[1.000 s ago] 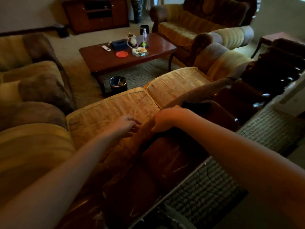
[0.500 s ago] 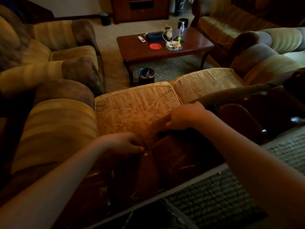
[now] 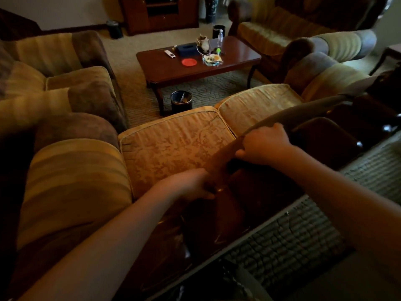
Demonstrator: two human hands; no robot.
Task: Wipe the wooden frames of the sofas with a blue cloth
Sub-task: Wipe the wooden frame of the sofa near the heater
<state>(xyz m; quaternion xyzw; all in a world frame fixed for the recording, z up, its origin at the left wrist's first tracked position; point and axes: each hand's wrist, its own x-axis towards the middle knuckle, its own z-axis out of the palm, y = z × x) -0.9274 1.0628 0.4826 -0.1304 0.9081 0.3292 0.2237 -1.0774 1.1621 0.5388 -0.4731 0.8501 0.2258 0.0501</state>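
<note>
Head view looks down over the back of a sofa (image 3: pixel 173 146). Both hands sit on its dark glossy wooden frame (image 3: pixel 256 205) along the top back edge. Left hand (image 3: pixel 191 185) has fingers curled against the frame's edge; right hand (image 3: pixel 263 144), farther along, has fingers curled over a dark bundle, perhaps the cloth (image 3: pixel 233 165), though its colour cannot be told. Beyond the seat cushions stands a coffee table (image 3: pixel 173 72).
</note>
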